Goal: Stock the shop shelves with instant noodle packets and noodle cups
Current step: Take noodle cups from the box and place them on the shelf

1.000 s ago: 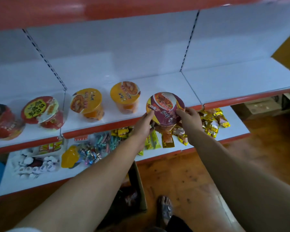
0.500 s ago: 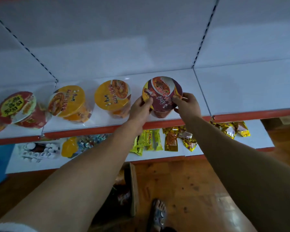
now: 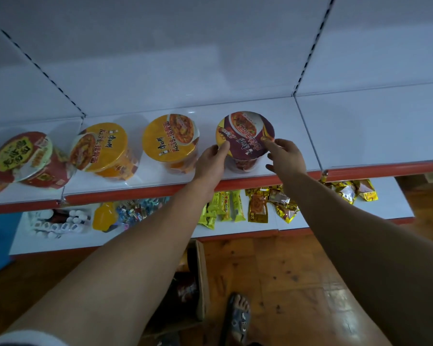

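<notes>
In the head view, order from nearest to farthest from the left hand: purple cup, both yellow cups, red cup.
1. purple cup, right of the left hand, touching
2. right yellow cup, just left
3. left yellow cup, farther left
4. red cup, far left

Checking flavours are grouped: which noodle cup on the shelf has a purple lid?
The rightmost purple-lidded round noodle cup, between left hand and right hand; the other cups have yellow or red lids.

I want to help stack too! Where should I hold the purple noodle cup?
Probably hold the purple noodle cup by its sides under the wide lid, reaching from the front; it stands upright, with a yellow cup close on its left.
</notes>
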